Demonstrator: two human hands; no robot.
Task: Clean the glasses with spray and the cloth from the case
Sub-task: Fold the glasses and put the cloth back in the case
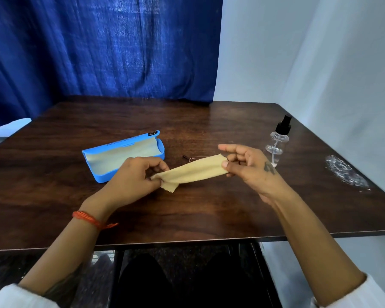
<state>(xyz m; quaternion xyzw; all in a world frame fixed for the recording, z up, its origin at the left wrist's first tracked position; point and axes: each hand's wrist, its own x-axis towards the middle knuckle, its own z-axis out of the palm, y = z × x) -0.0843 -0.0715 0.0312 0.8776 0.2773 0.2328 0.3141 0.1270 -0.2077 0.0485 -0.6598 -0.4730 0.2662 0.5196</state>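
The table (187, 214) has a dark brown wood-grain top. On it lies a blue glasses case (123, 155), open, with a pale lining inside. To the right of the case lie thin glasses (190, 158), mostly hidden. Near the right edge 1 clear spray bottle (277, 142) with a black cap stands upright. Further right is a white smudge (345, 171).

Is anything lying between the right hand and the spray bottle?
Nothing visible: the clear spray bottle with black nozzle stands just beyond the right hand, though that hand is pinching the beige cloth.
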